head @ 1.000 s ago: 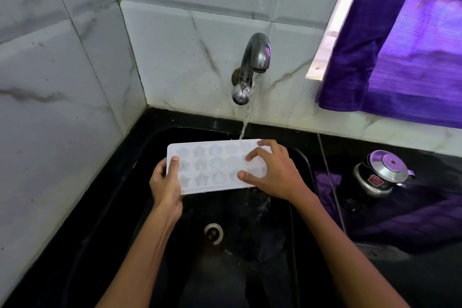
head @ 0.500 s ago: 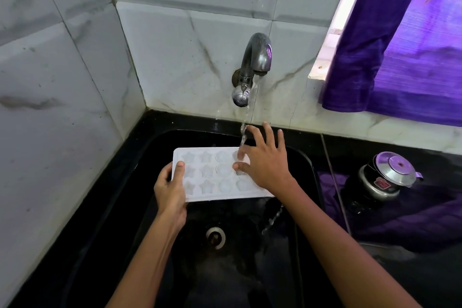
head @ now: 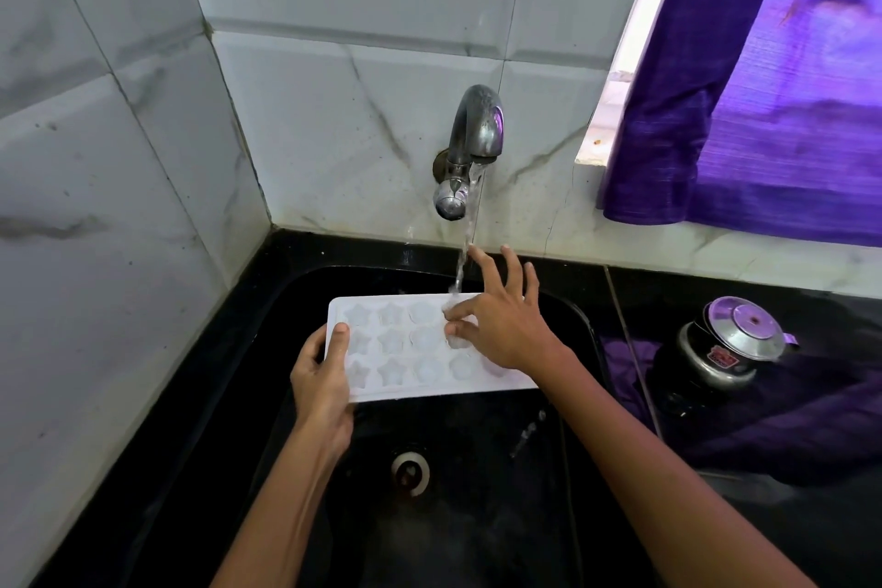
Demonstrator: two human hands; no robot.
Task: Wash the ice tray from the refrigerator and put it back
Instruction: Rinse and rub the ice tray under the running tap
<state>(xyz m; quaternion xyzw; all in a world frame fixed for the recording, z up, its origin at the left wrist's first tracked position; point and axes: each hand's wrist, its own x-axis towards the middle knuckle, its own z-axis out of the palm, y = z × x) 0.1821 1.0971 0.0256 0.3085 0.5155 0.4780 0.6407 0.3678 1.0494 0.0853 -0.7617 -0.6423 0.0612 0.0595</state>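
While tap water [head: 462, 253] is running, the left hand [head: 322, 384] is gripping the ice tray [head: 405, 356]; the right hand's [head: 501, 325] relaxed fingers are rubbing moulds, risking a wet slip.

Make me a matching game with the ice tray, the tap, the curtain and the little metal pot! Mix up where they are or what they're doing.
Things:
1. ice tray
2. tap
3. curtain
4. metal pot

States:
A. hangs purple at the window
B. stands on the black counter right of the sink
C. runs water, fixed to the tiled wall
D. held over the black sink

Pairs: 1-D, 2-C, 3-A, 4-B
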